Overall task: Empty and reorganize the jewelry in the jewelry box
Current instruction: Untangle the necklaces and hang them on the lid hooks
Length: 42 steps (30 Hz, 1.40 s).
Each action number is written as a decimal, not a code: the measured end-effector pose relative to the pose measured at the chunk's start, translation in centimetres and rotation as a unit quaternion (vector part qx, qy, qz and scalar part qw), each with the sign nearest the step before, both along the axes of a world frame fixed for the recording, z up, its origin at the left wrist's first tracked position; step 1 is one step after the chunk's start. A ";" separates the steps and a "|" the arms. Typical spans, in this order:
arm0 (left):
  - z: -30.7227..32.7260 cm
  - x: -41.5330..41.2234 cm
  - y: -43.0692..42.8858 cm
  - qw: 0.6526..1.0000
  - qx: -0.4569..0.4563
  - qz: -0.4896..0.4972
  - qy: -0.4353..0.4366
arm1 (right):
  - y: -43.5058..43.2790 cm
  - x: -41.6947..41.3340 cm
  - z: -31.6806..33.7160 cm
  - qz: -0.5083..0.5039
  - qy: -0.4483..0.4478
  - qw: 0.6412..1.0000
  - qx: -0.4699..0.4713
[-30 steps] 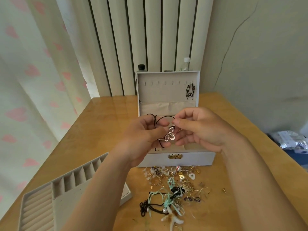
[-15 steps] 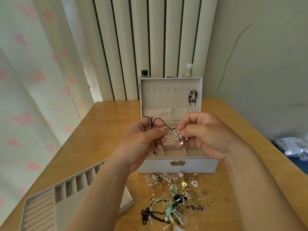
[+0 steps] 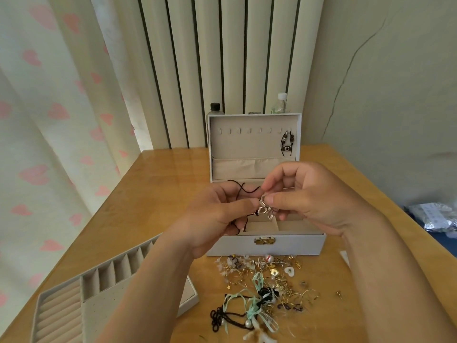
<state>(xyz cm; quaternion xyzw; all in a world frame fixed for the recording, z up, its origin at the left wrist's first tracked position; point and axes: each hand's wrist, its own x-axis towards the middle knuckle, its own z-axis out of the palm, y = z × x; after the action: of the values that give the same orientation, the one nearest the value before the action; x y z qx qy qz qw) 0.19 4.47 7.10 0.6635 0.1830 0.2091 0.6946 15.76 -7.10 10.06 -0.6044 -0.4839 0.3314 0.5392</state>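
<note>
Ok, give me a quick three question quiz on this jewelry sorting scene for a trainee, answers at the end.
1. True or false: the white jewelry box has its lid shut.
2. What do the left hand and right hand hold together? A) gold wristwatch B) black cord necklace with silver pendant C) red hair comb
3. On which side of the box lies the removed beige divided tray?
Key: 1 false; 2 B; 3 the person's left, on the wooden table.
</note>
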 end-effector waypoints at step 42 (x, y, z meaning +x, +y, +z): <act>0.3 -0.1 0.8 0.992 -0.034 0.098 -0.078 | -0.4 0.6 0.0 -0.031 0.027 0.997 -0.063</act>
<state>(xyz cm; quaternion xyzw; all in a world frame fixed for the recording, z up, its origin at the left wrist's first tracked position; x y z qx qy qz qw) 0.06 5.25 7.44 0.6002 0.1988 0.3209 0.7051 16.39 -7.53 10.11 -0.6426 -0.4282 0.3605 0.5232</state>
